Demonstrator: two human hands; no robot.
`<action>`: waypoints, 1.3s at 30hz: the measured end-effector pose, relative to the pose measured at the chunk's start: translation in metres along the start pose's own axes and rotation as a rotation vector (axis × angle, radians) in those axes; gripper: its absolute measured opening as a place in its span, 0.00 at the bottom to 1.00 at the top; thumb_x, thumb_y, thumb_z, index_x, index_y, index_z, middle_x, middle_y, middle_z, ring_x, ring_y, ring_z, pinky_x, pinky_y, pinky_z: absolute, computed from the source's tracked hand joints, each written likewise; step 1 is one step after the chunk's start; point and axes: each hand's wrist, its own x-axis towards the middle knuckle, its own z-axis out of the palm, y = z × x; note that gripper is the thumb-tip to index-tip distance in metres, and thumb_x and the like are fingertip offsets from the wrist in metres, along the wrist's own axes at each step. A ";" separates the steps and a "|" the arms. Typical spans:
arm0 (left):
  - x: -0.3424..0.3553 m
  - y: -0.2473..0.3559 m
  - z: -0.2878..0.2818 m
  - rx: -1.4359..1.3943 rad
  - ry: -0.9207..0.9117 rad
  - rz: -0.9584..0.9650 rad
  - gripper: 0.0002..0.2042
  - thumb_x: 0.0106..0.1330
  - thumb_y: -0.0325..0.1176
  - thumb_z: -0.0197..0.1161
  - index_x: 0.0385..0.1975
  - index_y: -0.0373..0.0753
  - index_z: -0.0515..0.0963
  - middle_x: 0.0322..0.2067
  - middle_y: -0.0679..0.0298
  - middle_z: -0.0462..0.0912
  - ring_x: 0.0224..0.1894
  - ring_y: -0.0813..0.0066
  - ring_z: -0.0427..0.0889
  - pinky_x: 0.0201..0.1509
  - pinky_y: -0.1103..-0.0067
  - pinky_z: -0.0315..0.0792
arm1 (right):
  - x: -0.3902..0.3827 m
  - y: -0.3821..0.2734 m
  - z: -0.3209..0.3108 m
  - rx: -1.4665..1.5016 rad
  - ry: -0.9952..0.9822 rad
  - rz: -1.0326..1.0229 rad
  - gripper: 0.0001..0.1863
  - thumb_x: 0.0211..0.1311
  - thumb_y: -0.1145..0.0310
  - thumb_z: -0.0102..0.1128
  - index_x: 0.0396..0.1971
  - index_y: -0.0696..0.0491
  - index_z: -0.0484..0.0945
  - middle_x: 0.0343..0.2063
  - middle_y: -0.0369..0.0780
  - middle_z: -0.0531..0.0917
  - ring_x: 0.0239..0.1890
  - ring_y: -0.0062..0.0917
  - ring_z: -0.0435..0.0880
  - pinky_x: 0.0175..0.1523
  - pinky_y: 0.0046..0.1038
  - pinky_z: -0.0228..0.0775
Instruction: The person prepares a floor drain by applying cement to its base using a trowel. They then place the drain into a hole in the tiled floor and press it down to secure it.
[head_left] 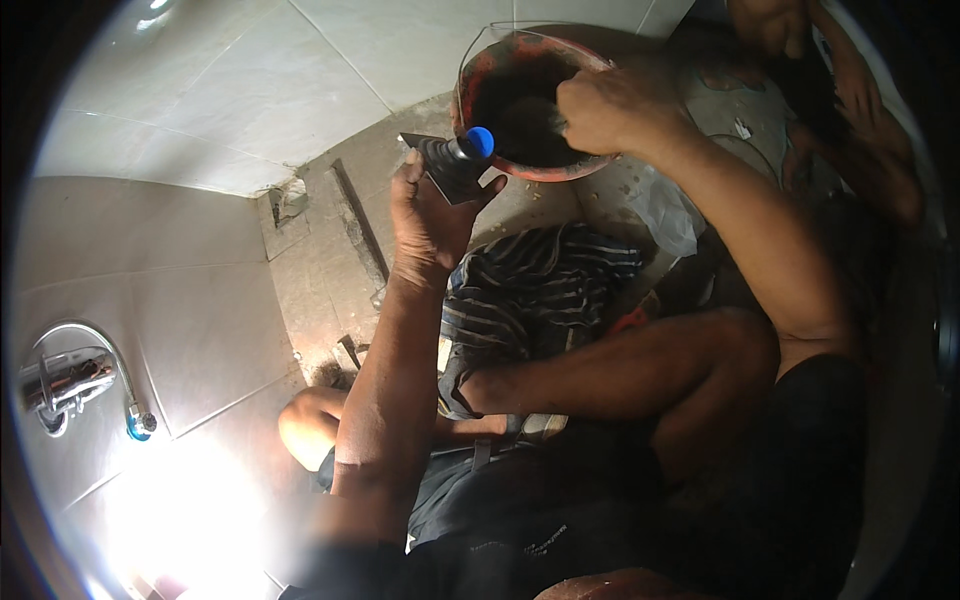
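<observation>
My left hand (pixel 440 215) is closed round a black floor drain (pixel 452 165), gripping it from below. The drain has a square plate, a stepped round neck and a bright blue end pointing right, close to the bucket's rim. My right hand (pixel 610 110) is a closed fist over the right side of a red bucket (pixel 540 173). Its fingertips face into the bucket, and whatever they hold is lost in the shadow. Dark contents (pixel 525 100) fill the bucket's inside, too dim to make out. A thin wire handle rests up against the bucket's left side.
A striped dark cloth (pixel 550 275) lies before the bucket, with a clear plastic bag (pixel 668 215) to its right. A narrow strip (pixel 358 225) lies along the tiled wall. A chrome tap (pixel 75 380) juts from the left wall. Another person's hand (pixel 855 90) shows far right.
</observation>
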 end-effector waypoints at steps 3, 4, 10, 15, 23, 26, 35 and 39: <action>-0.002 0.004 0.001 0.027 0.018 0.014 0.36 0.60 0.62 0.64 0.58 0.39 0.73 0.60 0.51 0.78 0.65 0.50 0.74 0.71 0.47 0.62 | -0.008 -0.016 -0.028 0.045 -0.090 0.037 0.15 0.54 0.67 0.58 0.37 0.57 0.88 0.40 0.49 0.89 0.45 0.45 0.89 0.49 0.46 0.81; -0.004 0.005 0.001 0.032 0.017 0.017 0.36 0.60 0.62 0.65 0.58 0.39 0.73 0.60 0.51 0.77 0.65 0.50 0.74 0.71 0.47 0.62 | -0.014 -0.019 -0.039 0.083 -0.150 0.083 0.16 0.55 0.68 0.57 0.40 0.58 0.88 0.43 0.50 0.89 0.48 0.46 0.88 0.51 0.47 0.81; -0.005 0.012 0.007 -0.027 -0.039 -0.021 0.37 0.60 0.61 0.65 0.61 0.39 0.72 0.62 0.51 0.76 0.67 0.48 0.72 0.72 0.46 0.61 | -0.031 0.058 0.004 0.589 -0.242 0.150 0.17 0.68 0.60 0.60 0.27 0.59 0.84 0.16 0.36 0.77 0.14 0.20 0.76 0.18 0.28 0.67; -0.033 0.023 0.004 -0.064 0.036 -0.024 0.40 0.60 0.66 0.65 0.63 0.40 0.72 0.61 0.53 0.77 0.66 0.50 0.72 0.72 0.48 0.60 | -0.097 0.050 -0.009 0.913 -0.021 0.334 0.15 0.72 0.58 0.61 0.37 0.57 0.82 0.21 0.32 0.77 0.18 0.14 0.73 0.22 0.20 0.63; -0.045 0.024 0.037 -0.069 -0.087 0.028 0.37 0.65 0.58 0.66 0.63 0.31 0.71 0.60 0.48 0.78 0.63 0.53 0.76 0.69 0.61 0.68 | -0.159 0.020 -0.009 1.621 0.159 0.350 0.17 0.74 0.55 0.57 0.40 0.55 0.80 0.19 0.34 0.74 0.18 0.18 0.70 0.24 0.23 0.62; -0.038 0.031 0.033 -0.140 -0.212 0.087 0.38 0.68 0.49 0.64 0.68 0.25 0.63 0.67 0.40 0.69 0.69 0.48 0.70 0.75 0.56 0.64 | -0.179 -0.012 -0.012 1.724 0.300 0.220 0.16 0.76 0.56 0.55 0.40 0.55 0.79 0.23 0.36 0.76 0.22 0.19 0.74 0.28 0.22 0.65; -0.040 0.040 0.078 -0.663 -0.301 0.005 0.26 0.74 0.44 0.56 0.65 0.34 0.68 0.67 0.38 0.69 0.69 0.44 0.70 0.76 0.52 0.61 | -0.192 -0.050 0.056 1.434 0.693 0.047 0.15 0.76 0.66 0.57 0.54 0.60 0.79 0.26 0.34 0.77 0.27 0.16 0.74 0.36 0.21 0.69; -0.038 0.043 0.087 -0.623 -0.278 0.045 0.21 0.77 0.42 0.50 0.61 0.33 0.70 0.64 0.36 0.71 0.67 0.44 0.72 0.76 0.51 0.61 | -0.189 -0.050 0.066 1.277 0.797 0.077 0.14 0.72 0.68 0.63 0.51 0.60 0.81 0.33 0.38 0.85 0.32 0.19 0.80 0.40 0.23 0.75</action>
